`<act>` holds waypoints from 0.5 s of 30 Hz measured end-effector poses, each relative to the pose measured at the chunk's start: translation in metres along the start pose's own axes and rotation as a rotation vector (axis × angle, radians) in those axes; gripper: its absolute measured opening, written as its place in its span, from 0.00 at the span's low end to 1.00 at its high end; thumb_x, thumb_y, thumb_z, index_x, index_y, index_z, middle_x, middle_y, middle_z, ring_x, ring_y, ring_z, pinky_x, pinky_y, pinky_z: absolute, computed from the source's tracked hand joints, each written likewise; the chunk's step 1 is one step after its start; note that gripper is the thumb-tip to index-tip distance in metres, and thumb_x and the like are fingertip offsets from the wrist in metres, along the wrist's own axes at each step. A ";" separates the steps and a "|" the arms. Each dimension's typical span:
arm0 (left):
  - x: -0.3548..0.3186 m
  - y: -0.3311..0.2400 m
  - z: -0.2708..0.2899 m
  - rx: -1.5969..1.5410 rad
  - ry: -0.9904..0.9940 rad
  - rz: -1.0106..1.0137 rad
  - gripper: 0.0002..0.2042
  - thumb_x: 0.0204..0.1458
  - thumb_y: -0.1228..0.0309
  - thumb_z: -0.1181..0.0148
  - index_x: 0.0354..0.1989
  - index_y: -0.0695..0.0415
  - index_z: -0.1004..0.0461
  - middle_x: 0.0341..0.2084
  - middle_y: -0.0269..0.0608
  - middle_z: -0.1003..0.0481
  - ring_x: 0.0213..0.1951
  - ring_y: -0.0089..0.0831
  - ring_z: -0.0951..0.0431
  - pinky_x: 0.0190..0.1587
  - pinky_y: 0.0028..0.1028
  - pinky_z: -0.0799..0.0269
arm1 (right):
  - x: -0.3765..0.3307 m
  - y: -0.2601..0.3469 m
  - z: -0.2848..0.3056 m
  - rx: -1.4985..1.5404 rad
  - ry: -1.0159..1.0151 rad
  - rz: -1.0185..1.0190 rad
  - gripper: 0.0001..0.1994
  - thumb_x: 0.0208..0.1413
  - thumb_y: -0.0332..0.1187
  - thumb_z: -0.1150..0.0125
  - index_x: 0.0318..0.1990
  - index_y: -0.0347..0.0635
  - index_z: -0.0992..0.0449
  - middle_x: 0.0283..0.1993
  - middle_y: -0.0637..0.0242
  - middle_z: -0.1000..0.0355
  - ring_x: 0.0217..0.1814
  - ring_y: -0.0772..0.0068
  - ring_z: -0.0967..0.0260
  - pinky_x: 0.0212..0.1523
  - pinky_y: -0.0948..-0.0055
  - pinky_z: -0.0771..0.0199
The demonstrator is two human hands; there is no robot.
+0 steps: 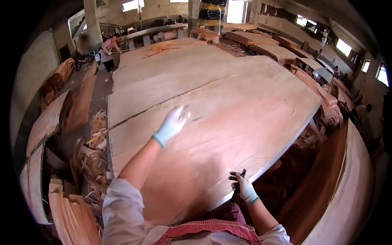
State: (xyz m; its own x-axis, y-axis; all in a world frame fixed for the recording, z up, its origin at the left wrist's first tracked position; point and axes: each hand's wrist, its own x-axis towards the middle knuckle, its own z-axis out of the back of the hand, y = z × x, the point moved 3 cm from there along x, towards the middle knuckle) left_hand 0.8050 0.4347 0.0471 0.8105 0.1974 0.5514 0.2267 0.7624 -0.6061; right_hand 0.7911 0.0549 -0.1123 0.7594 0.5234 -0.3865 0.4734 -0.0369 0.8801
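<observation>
A broad sheet of pinkish-tan wood veneer (245, 118) lies across a large table, with a dark split running across it. My left hand (172, 123), in a white glove with a teal cuff, is over the veneer just on my side of that split. Its fingers reach forward, slightly blurred, and no object shows in them. At the near right edge of the sheet is my right hand (244, 188), gloved in white with blackened fingers. Those fingers are spread, with nothing visible between them; whether they touch the edge I cannot tell.
Torn veneer scraps (96, 163) litter the floor on the left. Stacked veneer sheets (257, 43) stand at the back right, and a tall curved stack (347, 183) rises close on my right. Another person (108, 51) stands by the table's far left corner.
</observation>
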 end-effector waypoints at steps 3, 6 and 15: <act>0.137 -0.018 0.001 0.081 -0.166 -0.037 0.23 0.58 0.60 0.45 0.54 0.67 0.32 0.49 0.61 0.27 0.52 0.52 0.27 0.54 0.40 0.32 | 0.017 0.023 0.028 -0.031 -0.029 0.024 0.21 0.67 0.45 0.56 0.55 0.37 0.31 0.43 0.61 0.27 0.25 0.79 0.37 0.25 0.80 0.35; 0.252 -0.060 -0.013 0.092 -0.184 0.007 0.26 0.57 0.57 0.44 0.54 0.68 0.34 0.49 0.61 0.27 0.52 0.52 0.27 0.54 0.41 0.32 | 0.041 0.050 0.075 -0.042 -0.073 0.017 0.21 0.67 0.46 0.56 0.54 0.38 0.30 0.42 0.62 0.26 0.25 0.79 0.36 0.25 0.80 0.35; 0.439 -0.053 -0.078 -0.013 -0.454 0.131 0.20 0.56 0.60 0.42 0.48 0.67 0.28 0.39 0.52 0.22 0.40 0.34 0.22 0.44 0.30 0.29 | 0.139 0.118 0.199 -0.048 0.045 -0.114 0.19 0.67 0.44 0.56 0.52 0.37 0.29 0.40 0.61 0.25 0.24 0.80 0.36 0.25 0.80 0.36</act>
State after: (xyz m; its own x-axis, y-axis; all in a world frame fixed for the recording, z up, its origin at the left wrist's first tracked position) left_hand 1.1910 0.4331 0.2769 0.5157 0.5433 0.6625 0.1474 0.7055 -0.6932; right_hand 1.0414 -0.0459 -0.1177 0.6808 0.5592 -0.4732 0.5329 0.0652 0.8437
